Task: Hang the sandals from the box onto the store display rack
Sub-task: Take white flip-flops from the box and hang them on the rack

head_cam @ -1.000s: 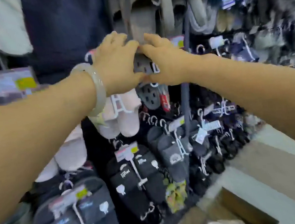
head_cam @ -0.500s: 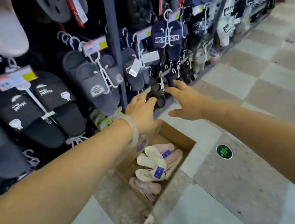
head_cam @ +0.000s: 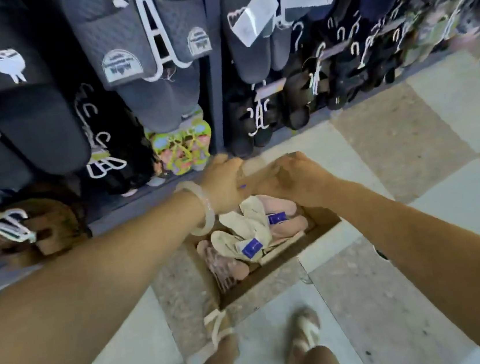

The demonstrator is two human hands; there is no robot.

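Observation:
An open cardboard box (head_cam: 263,283) stands on the floor at the foot of the display rack (head_cam: 217,87). Inside it lie cream sandals (head_cam: 246,231) and pink sandals (head_cam: 287,224) with blue tags. My left hand (head_cam: 227,185), a pale bangle on its wrist, and my right hand (head_cam: 300,179) are low over the box's far end, close together with fingers bent. A blurred beige piece shows between them; I cannot tell whether they grip it.
Dark grey and black slippers (head_cam: 137,46) hang on white hangers across the rack, with bright flip-flops (head_cam: 183,146) and brown sandals (head_cam: 46,228) on the lowest row. My own sandalled feet (head_cam: 302,330) stand just behind the box on the checkered tile floor (head_cam: 409,146).
Both hands have left the grey sandal high on the rack and come down to the box. The view has tipped from the upper rack to the floor.

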